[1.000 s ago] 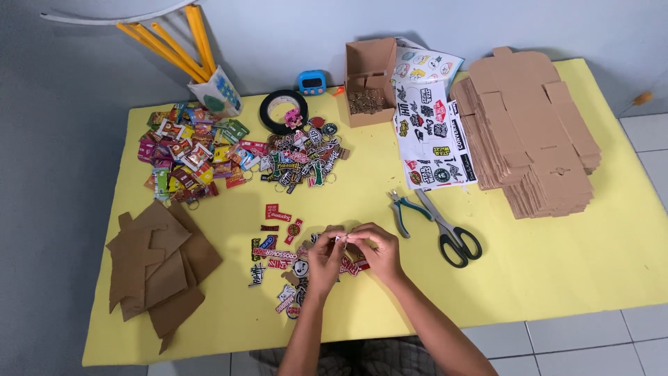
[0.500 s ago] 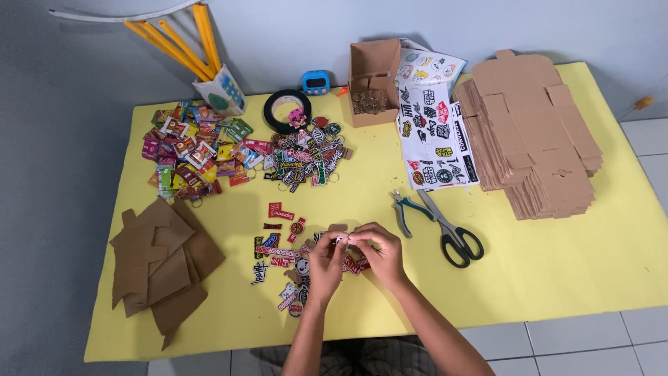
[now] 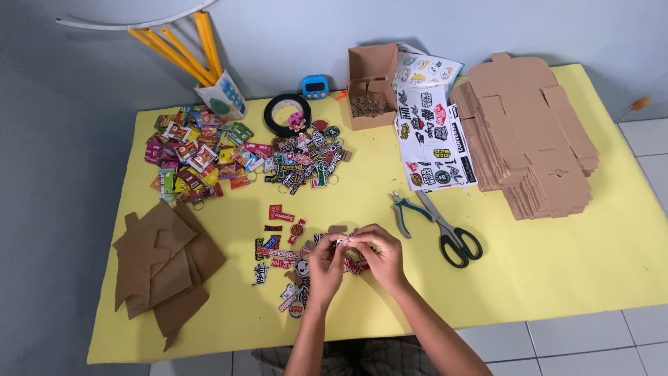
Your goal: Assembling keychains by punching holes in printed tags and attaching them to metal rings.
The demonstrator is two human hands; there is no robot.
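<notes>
Above scattered charms (image 3: 278,261), both hands' fingers (image 3: 346,241) pinched together

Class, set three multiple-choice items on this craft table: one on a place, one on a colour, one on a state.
1. Where do the scissors lie?
A. right of the hands
B. inside the open box
C. on the cut cardboard pieces

2. What colour is the table cover?
A. blue
B. yellow
C. white

3. How are the two hands?
A. resting apart
B. one raised off the table
C. brought together on a small piece

Key: 1 A, they lie beside the pliers. 2 B, the bare cover shows yellow. 3 C, left hand and right hand meet at the fingertips.
</notes>
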